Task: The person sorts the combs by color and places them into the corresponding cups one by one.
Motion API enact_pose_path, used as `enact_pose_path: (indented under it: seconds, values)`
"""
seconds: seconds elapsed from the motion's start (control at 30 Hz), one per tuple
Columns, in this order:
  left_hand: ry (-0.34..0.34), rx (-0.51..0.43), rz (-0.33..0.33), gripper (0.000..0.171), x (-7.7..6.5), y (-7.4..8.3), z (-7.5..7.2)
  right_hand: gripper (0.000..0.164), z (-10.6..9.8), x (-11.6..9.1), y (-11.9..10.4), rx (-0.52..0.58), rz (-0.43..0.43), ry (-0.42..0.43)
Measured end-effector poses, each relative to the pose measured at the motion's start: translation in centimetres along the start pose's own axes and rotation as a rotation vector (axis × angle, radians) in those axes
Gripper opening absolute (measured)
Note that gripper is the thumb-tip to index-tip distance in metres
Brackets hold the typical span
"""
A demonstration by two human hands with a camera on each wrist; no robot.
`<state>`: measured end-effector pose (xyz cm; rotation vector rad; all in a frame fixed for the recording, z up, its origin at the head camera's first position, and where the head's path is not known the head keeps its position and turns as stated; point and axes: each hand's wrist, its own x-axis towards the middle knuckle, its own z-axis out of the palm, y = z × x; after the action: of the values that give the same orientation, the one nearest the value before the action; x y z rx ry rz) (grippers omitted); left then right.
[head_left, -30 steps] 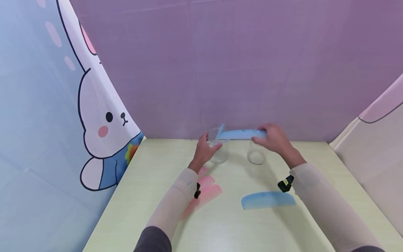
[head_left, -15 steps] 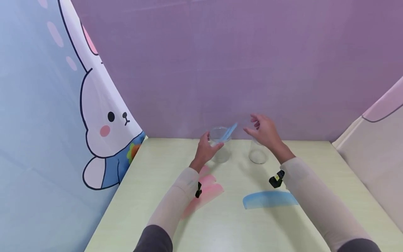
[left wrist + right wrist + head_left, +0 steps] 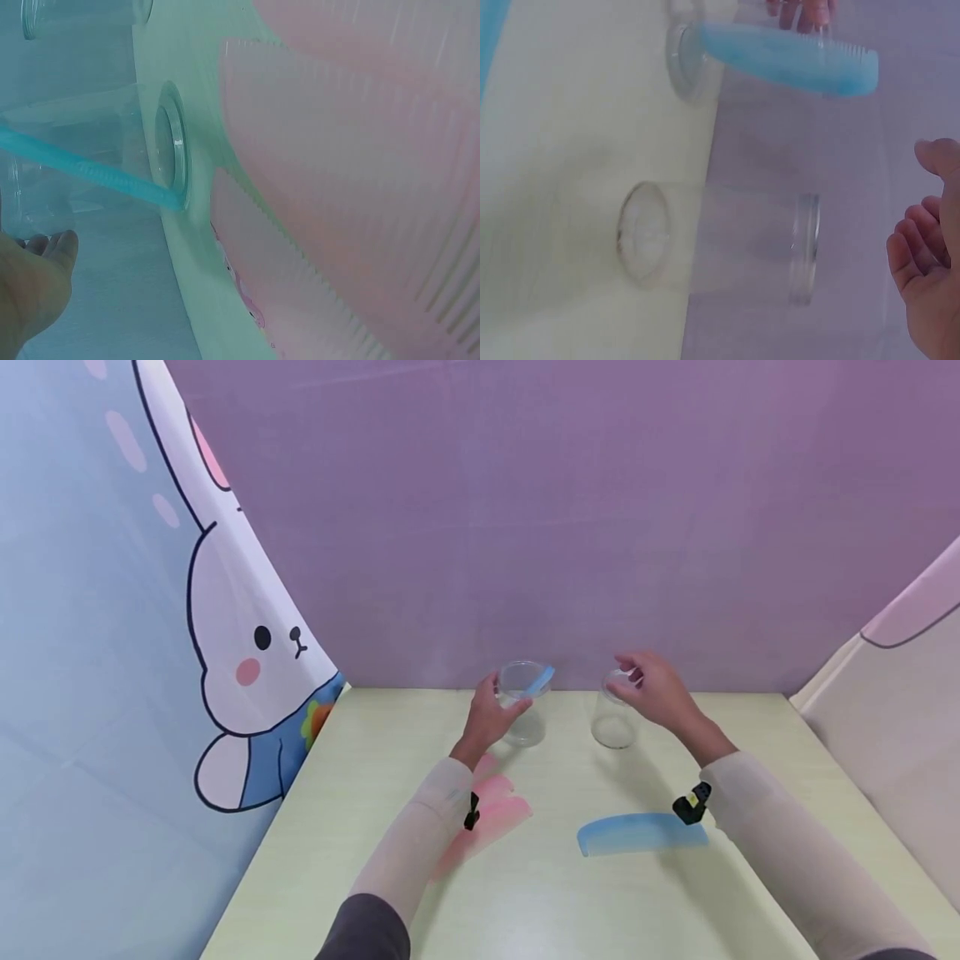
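Note:
My left hand [image 3: 489, 718] grips the side of a clear jar [image 3: 529, 727] near its rim; its fingers also show in the left wrist view. Inside that jar a blue comb [image 3: 795, 60] leans, its end sticking out above the rim. Whether a second comb overlaps it I cannot tell. Beside it to the right stands another clear jar [image 3: 727, 240], upright. My right hand [image 3: 656, 692] hovers by this jar's top with fingers loosely bent and holding nothing; from the right wrist view it is apart from the jar.
Several pink combs [image 3: 491, 827] lie on the table [image 3: 540, 902], partly under my left forearm. A blue comb [image 3: 641, 833] lies in front of the right jar. A purple cloth [image 3: 555, 527] hangs behind the table, with a rabbit-print cloth [image 3: 247, 693] at the left.
The blue comb was held level by my right hand over the left jar; it now leans inside it. My right hand let go and moved right, by the other jar. The left hand stayed.

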<state>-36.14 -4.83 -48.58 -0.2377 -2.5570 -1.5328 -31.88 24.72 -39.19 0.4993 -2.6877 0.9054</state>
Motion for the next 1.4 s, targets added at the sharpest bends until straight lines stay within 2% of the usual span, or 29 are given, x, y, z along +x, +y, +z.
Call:
enact_pose_path:
  seconds: [0.37, 0.73, 0.93, 1.13, 1.4]
  values:
    - [-0.009, -0.006, -0.001, 0.089, 0.0, -0.2, 0.1, 0.040, -0.5, -3.4, 2.9, -0.025, -0.060, -0.030]
    - [-0.004, 0.022, -0.002, 0.088, -0.3, -0.4, 0.1, 0.040, -0.2, -7.5, 6.3, -0.107, -0.033, -0.206]
    - [-0.008, 0.030, -0.002, 0.087, -0.1, -0.4, 0.0, 0.040, 0.1, -9.3, 7.5, -0.092, -0.032, -0.263]
    - [-0.003, 0.035, -0.004, 0.086, -0.1, -0.7, -0.1, 0.042, 0.4, -10.6, 8.4, -0.069, -0.076, -0.297]
    - [-0.006, 0.042, -0.009, 0.086, -0.3, -0.5, -0.3, 0.047, 0.8, -12.3, 8.9, -0.046, -0.020, -0.391]
